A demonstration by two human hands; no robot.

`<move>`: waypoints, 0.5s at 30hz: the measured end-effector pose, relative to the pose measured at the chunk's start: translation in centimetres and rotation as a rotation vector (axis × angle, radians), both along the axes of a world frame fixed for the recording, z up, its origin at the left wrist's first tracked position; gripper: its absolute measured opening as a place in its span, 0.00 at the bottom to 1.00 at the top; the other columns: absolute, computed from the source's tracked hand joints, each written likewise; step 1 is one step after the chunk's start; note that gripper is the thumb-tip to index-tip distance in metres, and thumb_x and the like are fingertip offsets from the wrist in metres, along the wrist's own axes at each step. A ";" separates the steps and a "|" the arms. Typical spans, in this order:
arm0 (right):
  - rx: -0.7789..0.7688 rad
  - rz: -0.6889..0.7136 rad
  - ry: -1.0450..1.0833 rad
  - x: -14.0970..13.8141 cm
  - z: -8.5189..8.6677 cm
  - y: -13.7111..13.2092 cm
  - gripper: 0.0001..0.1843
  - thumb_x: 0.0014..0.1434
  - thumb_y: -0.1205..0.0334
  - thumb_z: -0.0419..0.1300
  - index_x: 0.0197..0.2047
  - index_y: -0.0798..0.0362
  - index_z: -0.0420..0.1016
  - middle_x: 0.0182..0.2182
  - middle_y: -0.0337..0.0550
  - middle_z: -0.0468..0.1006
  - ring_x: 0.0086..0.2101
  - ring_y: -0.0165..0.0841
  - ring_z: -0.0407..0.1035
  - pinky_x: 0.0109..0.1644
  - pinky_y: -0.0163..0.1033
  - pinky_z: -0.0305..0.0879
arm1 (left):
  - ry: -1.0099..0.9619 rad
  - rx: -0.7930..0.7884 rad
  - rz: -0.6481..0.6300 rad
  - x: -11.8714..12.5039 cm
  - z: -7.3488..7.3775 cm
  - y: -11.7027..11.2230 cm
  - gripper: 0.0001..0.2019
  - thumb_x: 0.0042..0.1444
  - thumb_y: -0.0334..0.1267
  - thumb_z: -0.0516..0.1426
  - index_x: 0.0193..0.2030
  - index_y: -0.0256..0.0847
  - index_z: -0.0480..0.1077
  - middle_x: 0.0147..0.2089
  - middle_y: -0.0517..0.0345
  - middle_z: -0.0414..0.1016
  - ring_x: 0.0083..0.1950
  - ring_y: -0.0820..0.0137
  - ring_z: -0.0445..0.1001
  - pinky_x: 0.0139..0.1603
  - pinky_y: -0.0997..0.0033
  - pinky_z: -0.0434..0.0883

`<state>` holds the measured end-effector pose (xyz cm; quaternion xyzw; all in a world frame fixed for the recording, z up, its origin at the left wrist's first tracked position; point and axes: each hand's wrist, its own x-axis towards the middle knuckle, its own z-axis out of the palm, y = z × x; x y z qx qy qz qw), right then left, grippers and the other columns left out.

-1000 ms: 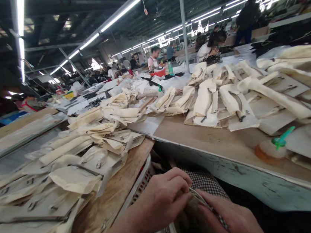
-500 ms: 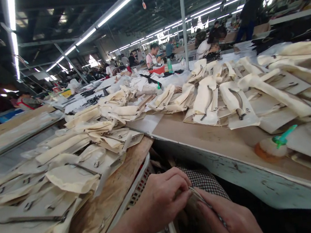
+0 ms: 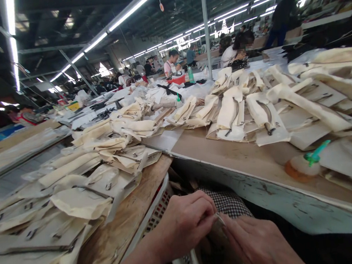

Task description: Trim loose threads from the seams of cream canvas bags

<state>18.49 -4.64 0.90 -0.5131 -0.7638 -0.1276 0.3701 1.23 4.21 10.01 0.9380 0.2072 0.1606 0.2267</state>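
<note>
Low in front of my lap, my left hand [image 3: 186,222] pinches the top edge of a pale cream bag-like piece [image 3: 219,230] between thumb and curled fingers. My right hand [image 3: 260,241] is closed on the same edge just to the right, its fingertips almost meeting those of the left. Most of the piece hangs below the hands and is partly hidden by them. Checked cloth [image 3: 231,200] shows behind it, over my lap.
Similar cream pieces [image 3: 79,202] with dark strips cover the left table. More cream pieces [image 3: 230,109] lie on the right table [image 3: 216,152], near a green-tipped bottle of amber liquid [image 3: 302,166]. A white slotted basket [image 3: 156,214] stands between the tables. Other people work farther back.
My right hand has turned, its back now facing up more, and its fingers have come closer to the left hand. The dark edge strip along it no longer shows. My left hand stays nearly still.
</note>
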 end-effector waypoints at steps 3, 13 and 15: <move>-0.020 0.081 -0.026 0.3 0.9 0.4 0.19 0.72 0.68 0.40 0.41 0.55 0.71 0.17 0.35 0.73 0.15 0.31 0.68 0.20 0.37 0.56 | -0.006 0.004 0.010 0.2 0.0 0.0 0.05 0.59 0.26 0.56 0.32 0.36 0.67 0.37 0.57 0.75 0.36 0.74 0.73 0.37 0.78 0.66; -0.345 0.247 0.192 -0.4 3.4 0.8 0.23 0.73 0.59 0.36 0.42 0.51 0.71 0.27 0.39 0.81 0.25 0.31 0.78 0.27 0.30 0.70 | -0.046 -0.146 0.113 -0.3 0.5 -1.2 0.07 0.58 0.24 0.56 0.33 0.39 0.65 0.40 0.59 0.74 0.41 0.73 0.73 0.43 0.77 0.67; -0.298 0.182 0.233 -0.6 3.3 0.7 0.21 0.73 0.59 0.39 0.45 0.50 0.73 0.26 0.38 0.82 0.25 0.30 0.78 0.28 0.28 0.71 | -0.063 -0.238 0.200 -0.5 0.5 -1.6 0.07 0.57 0.25 0.56 0.35 0.41 0.64 0.42 0.60 0.74 0.43 0.72 0.73 0.45 0.75 0.68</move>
